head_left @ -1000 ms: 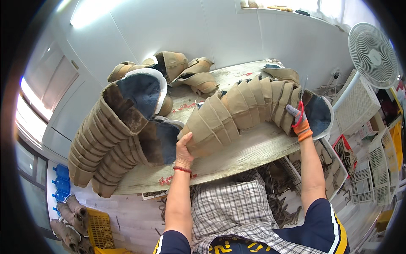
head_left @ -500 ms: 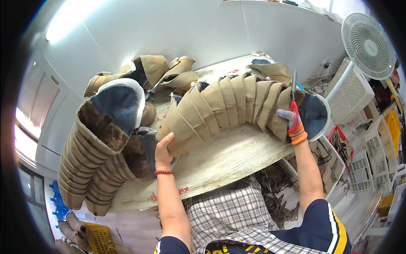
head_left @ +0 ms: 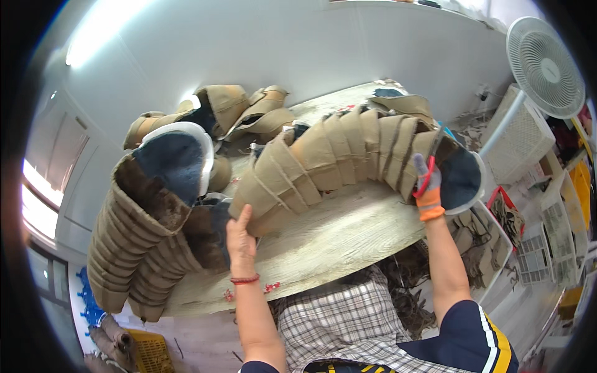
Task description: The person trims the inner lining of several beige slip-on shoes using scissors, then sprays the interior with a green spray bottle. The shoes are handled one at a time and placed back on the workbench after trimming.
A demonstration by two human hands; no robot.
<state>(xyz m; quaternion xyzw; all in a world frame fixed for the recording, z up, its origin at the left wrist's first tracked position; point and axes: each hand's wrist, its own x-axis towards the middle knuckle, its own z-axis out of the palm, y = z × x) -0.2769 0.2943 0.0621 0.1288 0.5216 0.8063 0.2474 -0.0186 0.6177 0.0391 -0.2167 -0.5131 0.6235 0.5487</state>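
A long curved row of tan fabric boot uppers (head_left: 339, 152), nested one inside another, lies across the table in front of me. At its left end, my left hand (head_left: 241, 242) grips the lowest edge, thumb on the outer side and the other fingers mostly hidden. My right hand (head_left: 429, 198), in a grey-and-orange glove, is at the right end beside the dark blue lining of the last upper. It holds scissors by their red handle (head_left: 426, 177); the blades are hard to make out against the uppers.
Another nested stack of uppers (head_left: 134, 230) hangs over the table's (head_left: 348, 230) left end. More uppers (head_left: 227, 109) lie at the back against the wall. Right of the table are a white bin of pieces (head_left: 491, 248), a red basket (head_left: 507, 214) and a standing fan (head_left: 544, 68). A yellow basket (head_left: 152, 354) sits lower left.
The scissors have tilted and lowered along the uppers, and my right hand has shifted slightly left. My left hand has slid a little down and keeps hold of the row's end.
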